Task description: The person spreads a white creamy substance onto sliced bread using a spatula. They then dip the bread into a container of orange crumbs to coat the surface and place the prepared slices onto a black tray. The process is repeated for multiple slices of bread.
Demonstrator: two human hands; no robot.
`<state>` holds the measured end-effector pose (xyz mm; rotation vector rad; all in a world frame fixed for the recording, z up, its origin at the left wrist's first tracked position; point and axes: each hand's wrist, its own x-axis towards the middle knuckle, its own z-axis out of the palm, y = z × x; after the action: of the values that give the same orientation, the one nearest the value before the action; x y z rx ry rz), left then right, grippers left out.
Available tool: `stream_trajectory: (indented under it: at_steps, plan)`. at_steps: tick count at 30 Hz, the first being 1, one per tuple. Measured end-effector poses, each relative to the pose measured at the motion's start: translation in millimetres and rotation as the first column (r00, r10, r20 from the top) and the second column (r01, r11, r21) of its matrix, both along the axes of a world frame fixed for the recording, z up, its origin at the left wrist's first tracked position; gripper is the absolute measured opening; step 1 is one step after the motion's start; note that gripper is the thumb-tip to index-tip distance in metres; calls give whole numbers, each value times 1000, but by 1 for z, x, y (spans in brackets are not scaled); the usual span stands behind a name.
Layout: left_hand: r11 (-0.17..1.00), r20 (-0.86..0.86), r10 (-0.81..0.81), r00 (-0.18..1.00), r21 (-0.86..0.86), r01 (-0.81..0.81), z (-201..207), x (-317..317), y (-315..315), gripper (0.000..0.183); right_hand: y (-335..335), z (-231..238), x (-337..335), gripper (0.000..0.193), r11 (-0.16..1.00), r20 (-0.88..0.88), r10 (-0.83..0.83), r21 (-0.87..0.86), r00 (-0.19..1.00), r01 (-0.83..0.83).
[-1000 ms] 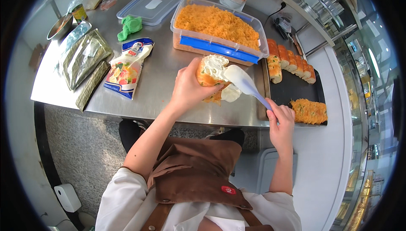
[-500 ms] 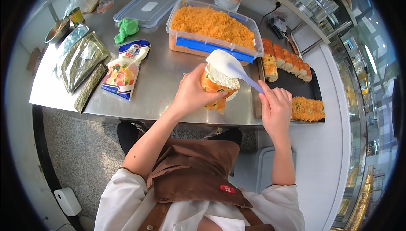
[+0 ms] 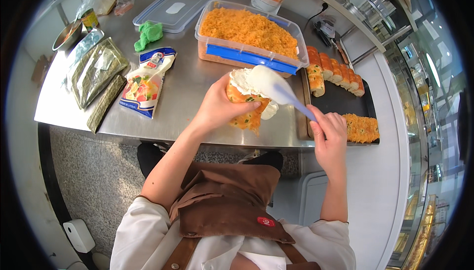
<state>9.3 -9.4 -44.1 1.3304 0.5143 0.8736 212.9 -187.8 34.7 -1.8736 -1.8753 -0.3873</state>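
My left hand (image 3: 217, 107) is wrapped round a golden bread roll (image 3: 242, 120) flecked with green, held above the steel table's front edge. White cream (image 3: 240, 80) coats the roll's upper end. In my right hand (image 3: 329, 136) I grip the handle of a pale spatula (image 3: 284, 93); its white, cream-smeared blade touches or overlaps the cream at the roll's top. A white blob (image 3: 269, 111) shows just right of the roll; I cannot tell whether it hangs from the roll or lies on the table.
Behind my hands stands a clear tub (image 3: 252, 58) heaped with orange floss. A dark tray (image 3: 340, 103) at right holds several rolls, some floss-coated. To the left lie a printed sauce pouch (image 3: 148, 83), bagged seaweed sheets (image 3: 97, 71), a green cloth (image 3: 148, 35) and a lid (image 3: 173, 10).
The roll and my left hand have shifted slightly left. My right hand has moved a little right and down, with the spatula blade now lower over the roll's top.
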Motion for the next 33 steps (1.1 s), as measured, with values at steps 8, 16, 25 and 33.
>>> stream_trajectory:
  at_steps: [8,16,25,33]
  plan:
    - [978,-150,23,988,208,9,6,-5,-5,63,3,-5,10,25,997,9,-73,-11,997,73]
    - [747,-275,447,851,638,-186,7,-8,-7,69,-11,-14,10,25,999,-38,-48,-6,998,48]
    - [489,-100,560,822,841,-231,12,-9,-5,63,-9,-15,1,24,1000,-144,-15,-18,989,13]
    - [383,-26,609,793,885,-265,10,-9,-3,62,-8,-31,-7,24,1000,-203,0,11,979,2]
